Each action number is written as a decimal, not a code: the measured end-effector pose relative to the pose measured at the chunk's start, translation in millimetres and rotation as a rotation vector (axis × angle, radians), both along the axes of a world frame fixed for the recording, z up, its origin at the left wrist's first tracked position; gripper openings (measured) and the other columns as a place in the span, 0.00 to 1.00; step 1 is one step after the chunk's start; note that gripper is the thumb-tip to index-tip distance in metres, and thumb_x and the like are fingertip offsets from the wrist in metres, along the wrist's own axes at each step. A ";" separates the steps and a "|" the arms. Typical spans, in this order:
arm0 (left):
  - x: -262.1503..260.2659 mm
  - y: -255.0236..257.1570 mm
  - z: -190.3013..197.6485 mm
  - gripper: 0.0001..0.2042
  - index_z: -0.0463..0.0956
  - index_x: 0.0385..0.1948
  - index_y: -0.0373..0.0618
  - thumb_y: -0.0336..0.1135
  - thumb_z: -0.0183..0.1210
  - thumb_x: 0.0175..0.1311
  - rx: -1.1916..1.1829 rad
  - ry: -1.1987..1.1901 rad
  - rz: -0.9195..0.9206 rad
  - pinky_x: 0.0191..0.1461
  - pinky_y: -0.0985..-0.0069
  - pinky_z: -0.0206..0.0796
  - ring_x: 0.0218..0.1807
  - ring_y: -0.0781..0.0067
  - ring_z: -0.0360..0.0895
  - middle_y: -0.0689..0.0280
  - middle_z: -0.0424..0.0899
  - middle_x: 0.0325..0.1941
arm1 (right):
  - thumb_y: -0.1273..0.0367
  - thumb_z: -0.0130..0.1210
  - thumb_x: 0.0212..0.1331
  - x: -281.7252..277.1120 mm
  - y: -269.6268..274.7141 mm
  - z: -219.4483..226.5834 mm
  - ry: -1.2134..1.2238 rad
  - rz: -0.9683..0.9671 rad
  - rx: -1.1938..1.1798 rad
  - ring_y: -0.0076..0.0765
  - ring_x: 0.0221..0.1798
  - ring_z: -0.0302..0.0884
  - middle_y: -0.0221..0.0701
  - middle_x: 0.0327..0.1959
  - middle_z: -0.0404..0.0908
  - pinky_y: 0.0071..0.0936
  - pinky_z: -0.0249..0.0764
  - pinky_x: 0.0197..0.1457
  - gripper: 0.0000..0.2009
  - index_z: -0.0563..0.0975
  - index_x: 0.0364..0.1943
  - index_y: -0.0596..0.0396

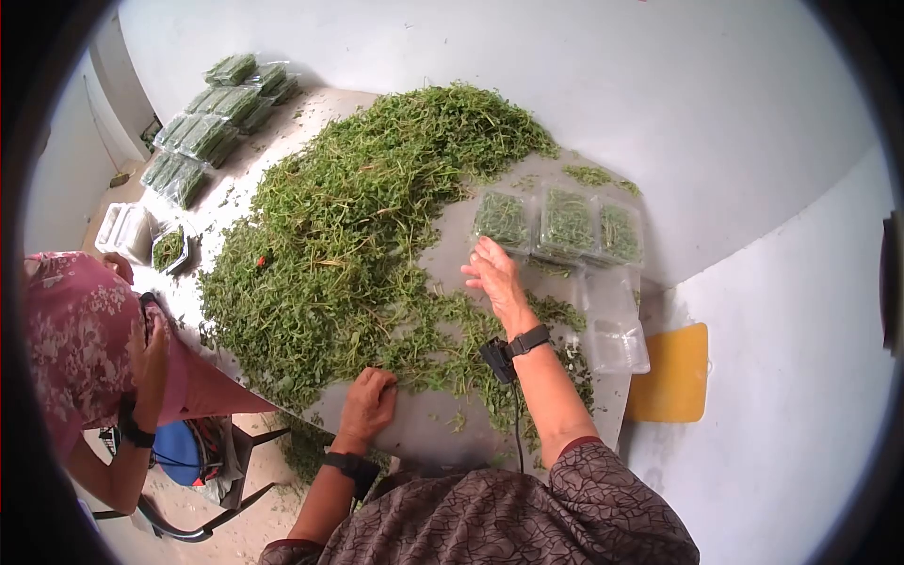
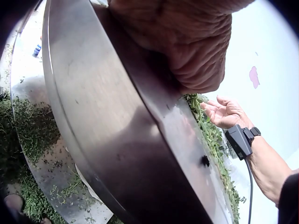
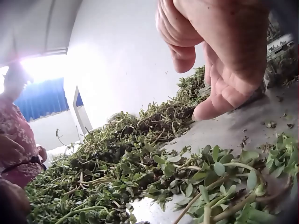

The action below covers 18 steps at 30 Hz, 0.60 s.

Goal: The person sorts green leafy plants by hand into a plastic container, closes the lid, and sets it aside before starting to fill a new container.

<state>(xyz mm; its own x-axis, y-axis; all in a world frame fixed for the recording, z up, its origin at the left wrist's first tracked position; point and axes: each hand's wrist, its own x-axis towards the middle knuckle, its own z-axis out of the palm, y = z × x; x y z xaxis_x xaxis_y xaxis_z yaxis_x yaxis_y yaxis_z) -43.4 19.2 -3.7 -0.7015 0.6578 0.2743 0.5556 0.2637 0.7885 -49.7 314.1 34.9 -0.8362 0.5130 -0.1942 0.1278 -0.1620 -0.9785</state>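
My right hand (image 1: 496, 276) reaches over the steel table with its fingers extended, nothing in them. Its fingertips are right by the nearest of several clear plastic boxes (image 1: 569, 222) filled with green sprigs. In the right wrist view the same hand (image 3: 219, 60) hangs above the tabletop beside leafy stems. My left hand (image 1: 368, 407) rests at the table's near edge, fingers loosely curled, beside the large heap of leafy green stems (image 1: 348, 235). The left wrist view has the heel of that hand (image 2: 187, 46) over the table rim (image 2: 117, 116), its fingers hidden.
Empty clear boxes (image 1: 617, 334) lie at the table's right edge, above a yellow board (image 1: 670, 374). Packed boxes (image 1: 202, 127) are stacked at the far left, near white trays (image 1: 129, 231). Another person in a pink patterned top (image 1: 89, 339) is at the left side.
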 end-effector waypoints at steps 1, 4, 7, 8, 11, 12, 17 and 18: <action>-0.6 0.4 0.9 0.10 0.72 0.32 0.40 0.19 0.54 0.47 0.000 0.001 -0.003 0.36 0.68 0.68 0.33 0.55 0.74 0.57 0.74 0.31 | 0.65 0.49 0.62 -0.8 0.4 -0.5 0.001 -0.003 0.000 0.38 0.51 0.75 0.52 0.67 0.53 0.25 0.75 0.45 0.32 0.50 0.67 0.62; 0.7 -0.2 3.4 0.09 0.71 0.32 0.40 0.19 0.54 0.47 -0.014 -0.005 -0.001 0.36 0.67 0.68 0.33 0.55 0.74 0.58 0.74 0.31 | 0.65 0.49 0.61 -1.6 2.6 -4.8 0.013 -0.010 0.002 0.32 0.46 0.76 0.50 0.68 0.52 0.24 0.74 0.42 0.32 0.51 0.67 0.59; 1.0 -0.4 5.3 0.09 0.71 0.32 0.40 0.19 0.54 0.47 -0.019 -0.017 0.000 0.36 0.67 0.68 0.33 0.55 0.74 0.58 0.74 0.31 | 0.66 0.48 0.61 -0.4 3.4 -6.1 0.026 -0.013 0.022 0.32 0.44 0.77 0.52 0.68 0.52 0.24 0.75 0.39 0.32 0.51 0.67 0.60; 1.2 0.2 6.9 0.09 0.71 0.32 0.41 0.20 0.54 0.47 -0.015 -0.018 0.005 0.36 0.67 0.68 0.33 0.54 0.74 0.58 0.74 0.31 | 0.67 0.48 0.61 1.1 2.9 -5.7 0.020 -0.025 0.025 0.33 0.42 0.78 0.53 0.67 0.53 0.24 0.75 0.37 0.32 0.51 0.67 0.61; 1.3 0.3 5.1 0.09 0.72 0.32 0.42 0.20 0.54 0.47 -0.007 -0.012 0.002 0.36 0.67 0.68 0.33 0.54 0.74 0.58 0.74 0.31 | 0.67 0.48 0.61 9.4 -4.1 10.0 0.000 -0.038 0.061 0.34 0.39 0.79 0.54 0.63 0.59 0.24 0.76 0.35 0.30 0.53 0.66 0.63; 0.6 0.7 3.8 0.09 0.72 0.32 0.42 0.20 0.54 0.47 0.001 -0.002 0.000 0.36 0.67 0.68 0.32 0.54 0.74 0.58 0.74 0.31 | 0.67 0.49 0.61 12.6 -6.9 18.8 -0.012 -0.034 0.097 0.34 0.37 0.79 0.54 0.60 0.64 0.24 0.76 0.34 0.29 0.55 0.64 0.65; 0.8 1.8 6.0 0.09 0.71 0.31 0.40 0.19 0.54 0.47 -0.016 -0.016 -0.016 0.33 0.70 0.65 0.28 0.60 0.71 0.60 0.72 0.29 | 0.67 0.50 0.60 46.3 -30.5 46.8 -0.078 0.010 0.222 0.34 0.36 0.80 0.49 0.44 0.77 0.28 0.75 0.34 0.20 0.68 0.52 0.68; 0.9 2.4 5.7 0.08 0.71 0.30 0.39 0.19 0.55 0.47 0.007 0.012 -0.005 0.31 0.72 0.63 0.25 0.64 0.68 0.61 0.70 0.27 | 0.67 0.51 0.59 54.5 -35.6 49.5 -0.097 0.059 0.293 0.33 0.36 0.80 0.46 0.39 0.80 0.29 0.75 0.34 0.17 0.71 0.48 0.68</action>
